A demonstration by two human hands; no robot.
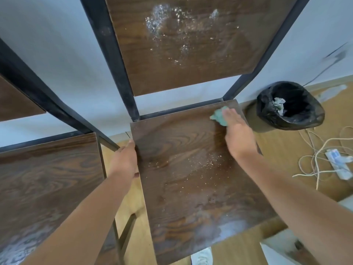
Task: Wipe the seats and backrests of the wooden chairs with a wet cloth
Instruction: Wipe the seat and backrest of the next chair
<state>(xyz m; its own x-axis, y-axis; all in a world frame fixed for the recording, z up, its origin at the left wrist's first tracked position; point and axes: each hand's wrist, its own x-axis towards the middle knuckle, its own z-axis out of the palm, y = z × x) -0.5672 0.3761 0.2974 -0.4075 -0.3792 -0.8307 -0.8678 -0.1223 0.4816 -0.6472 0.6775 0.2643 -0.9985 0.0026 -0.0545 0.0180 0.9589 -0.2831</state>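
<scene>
A dark wooden chair seat (pixel 183 169) fills the middle of the view, with specks of dust and a pale smear near its front. Its wooden backrest (pixel 181 41) rises behind in a black metal frame and shows white dusty marks. My right hand (pixel 236 132) presses a green cloth (pixel 219 116) flat on the seat's far right corner. My left hand (pixel 126 159) grips the seat's left edge. A second wooden chair's seat (pixel 47 173) stands close on the left.
A bin lined with a black bag (pixel 290 106), holding crumpled paper, stands on the wooden floor right of the chair. Pale cables and a white power strip (pixel 338 163) lie on the floor further right. A white shoe (pixel 202 257) shows below the seat.
</scene>
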